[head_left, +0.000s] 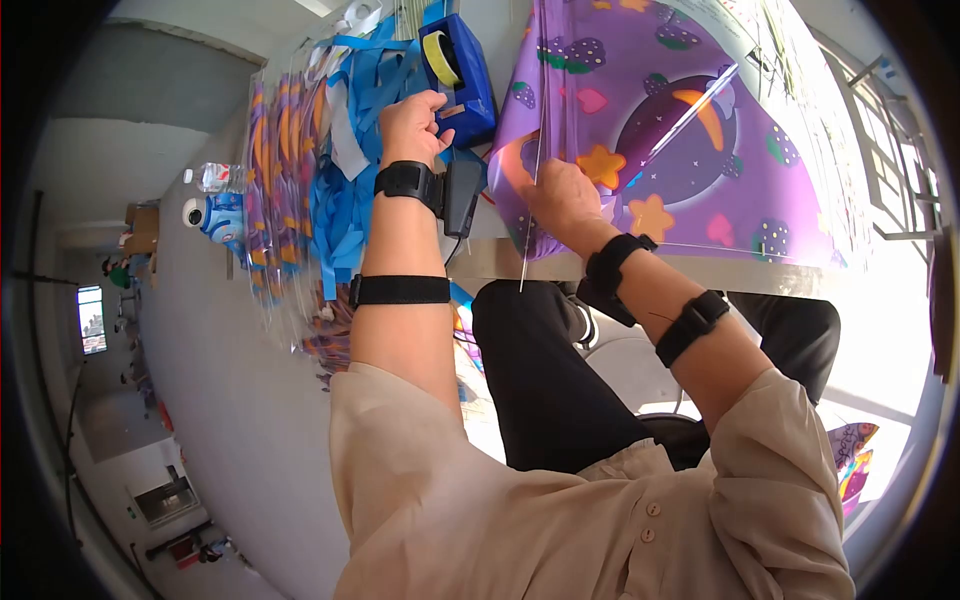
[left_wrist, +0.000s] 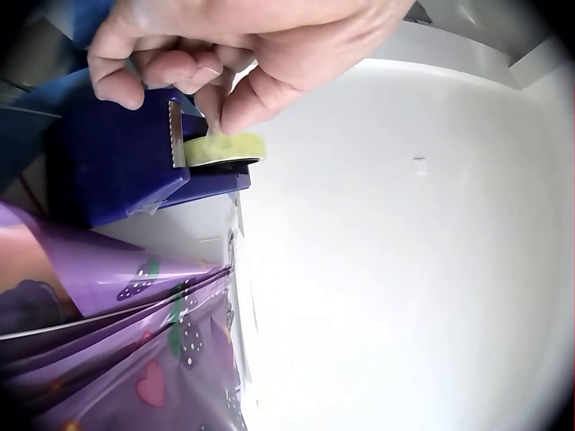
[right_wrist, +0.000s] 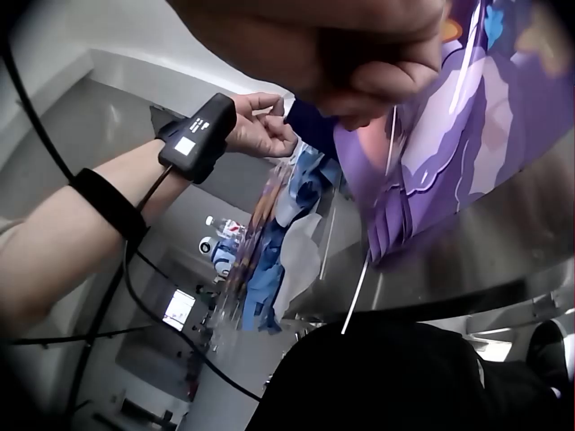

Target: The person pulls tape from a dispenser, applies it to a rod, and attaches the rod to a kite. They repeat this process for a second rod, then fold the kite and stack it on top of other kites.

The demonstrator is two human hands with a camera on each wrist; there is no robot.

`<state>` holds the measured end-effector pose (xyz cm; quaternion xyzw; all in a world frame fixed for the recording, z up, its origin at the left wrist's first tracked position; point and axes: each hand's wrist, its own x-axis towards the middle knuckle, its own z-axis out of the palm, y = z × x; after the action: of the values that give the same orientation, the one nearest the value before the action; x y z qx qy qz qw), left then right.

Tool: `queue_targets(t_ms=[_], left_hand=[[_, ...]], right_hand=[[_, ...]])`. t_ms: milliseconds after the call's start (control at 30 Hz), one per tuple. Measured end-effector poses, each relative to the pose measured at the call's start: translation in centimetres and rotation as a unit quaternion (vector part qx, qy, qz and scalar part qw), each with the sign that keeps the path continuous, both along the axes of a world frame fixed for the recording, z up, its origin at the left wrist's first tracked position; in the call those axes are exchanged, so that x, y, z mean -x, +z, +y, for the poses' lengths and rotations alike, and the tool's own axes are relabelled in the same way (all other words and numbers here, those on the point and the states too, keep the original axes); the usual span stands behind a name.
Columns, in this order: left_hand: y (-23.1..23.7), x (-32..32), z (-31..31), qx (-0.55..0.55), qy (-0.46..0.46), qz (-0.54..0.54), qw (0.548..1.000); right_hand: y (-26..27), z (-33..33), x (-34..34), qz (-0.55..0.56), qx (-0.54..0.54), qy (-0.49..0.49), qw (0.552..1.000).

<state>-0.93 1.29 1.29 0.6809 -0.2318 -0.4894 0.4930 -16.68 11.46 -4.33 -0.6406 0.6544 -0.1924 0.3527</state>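
Note:
At the blue tape dispenser [head_left: 470,110], my left hand [head_left: 412,130] has its thumb and forefinger together. In the left wrist view my left hand [left_wrist: 243,54] pinches the tape's end just above the yellowish tape roll [left_wrist: 225,148], beside the serrated cutter. My right hand [head_left: 567,203] grips the gathered edge of the purple printed film [head_left: 670,140]. A thin white stick [right_wrist: 357,292] runs down out of the folds below my right hand [right_wrist: 359,54] in the right wrist view. The fingertips on the film are partly hidden.
Blue ribbon strips [head_left: 345,190] lie left of the dispenser, beside stacked clear-wrapped printed packs [head_left: 270,180]. A plastic bottle [head_left: 215,178] and a blue toy-like object [head_left: 222,218] are further left. The table's metal edge [head_left: 700,268] runs in front of the knees.

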Motion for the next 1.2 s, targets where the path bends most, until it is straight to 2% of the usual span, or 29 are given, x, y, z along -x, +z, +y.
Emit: queue_targets(t_ms=[100,167,200,267,300,367,400,433,467,500,567,667,900,1033,1200], left_hand=[[-0.8,-0.4,-0.4,0.005,0.004,0.009,1.000],[-1.1,-0.6,-0.3,0.032,-0.012,0.039,0.999],[-0.9,-0.6,-0.2,0.030,-0.012,0.040,0.999],[-0.5,-0.4,0.0,0.020,-0.008,0.031,0.999],[-0.3,-0.3,0.1,0.009,-0.004,0.021,1.000],[0.2,-0.2,0.5,0.001,-0.015,0.002,1.000],[0.4,-0.2,0.7,-0.008,-0.028,-0.020,0.999],[0.4,-0.2,1.2,-0.007,-0.026,-0.018,0.999],[0.3,-0.2,1.9,0.009,-0.031,-0.013,0.999],[0.3,-0.3,2.6,0.026,-0.035,-0.007,0.999],[-0.2,-0.4,4.8,0.035,-0.028,-0.003,0.999],[-0.6,-0.2,9.6,0.074,-0.036,0.033,0.996],[-1.0,1.7,22.2,0.130,-0.032,0.080,0.988],[-0.7,3.3,28.4,0.111,-0.022,0.084,0.990],[-1.0,4.1,33.1,0.053,-0.013,0.083,0.995]], right_hand=[[-0.4,-1.1,-1.6,0.058,-0.019,-0.009,0.998],[-0.8,-1.5,-1.7,0.044,-0.040,-0.071,0.996],[-1.0,-1.7,-1.8,0.047,-0.039,-0.069,0.996],[-1.5,-2.2,-1.8,-0.027,-0.074,-0.139,0.987],[-2.2,-2.5,-1.5,-0.025,-0.073,-0.137,0.987],[-3.7,-2.6,-0.7,-0.051,0.053,0.064,0.995],[-2.3,-1.6,-0.3,-0.050,0.053,0.065,0.995],[0.5,0.5,0.3,-0.186,-0.055,0.038,0.980],[2.4,2.6,0.7,-0.315,-0.160,0.009,0.935],[2.8,4.5,1.0,-0.321,-0.168,0.014,0.932],[3.0,7.5,1.9,-0.327,-0.172,0.022,0.929],[1.1,10.3,2.6,-0.329,-0.162,0.102,0.925],[0.4,10.2,1.9,-0.323,-0.161,0.092,0.928],[0.6,8.9,1.4,-0.353,-0.201,0.069,0.911],[0.2,9.0,0.5,-0.389,-0.212,0.071,0.894]])
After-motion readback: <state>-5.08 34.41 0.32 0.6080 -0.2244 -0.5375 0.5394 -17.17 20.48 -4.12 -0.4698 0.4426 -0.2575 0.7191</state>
